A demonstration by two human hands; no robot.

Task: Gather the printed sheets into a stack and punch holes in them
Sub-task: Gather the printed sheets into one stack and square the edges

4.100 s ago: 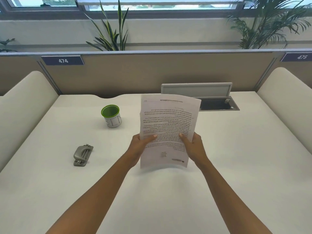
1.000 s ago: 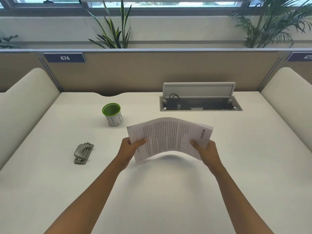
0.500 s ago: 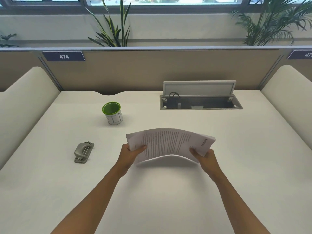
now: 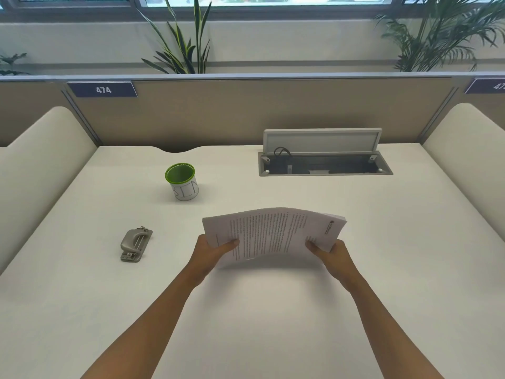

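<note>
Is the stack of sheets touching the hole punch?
Apart. The head view shows bare table between the stack of sheets and the hole punch.

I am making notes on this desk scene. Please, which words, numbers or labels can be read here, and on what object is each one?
"474": white digits on the dark plate on the partition.
"47", cut by the picture edge: second plate at right.
Cup: large thin letters, unclear.
Printed sheets: text and logo too small to read.
Hole punch: no text visible.
</note>
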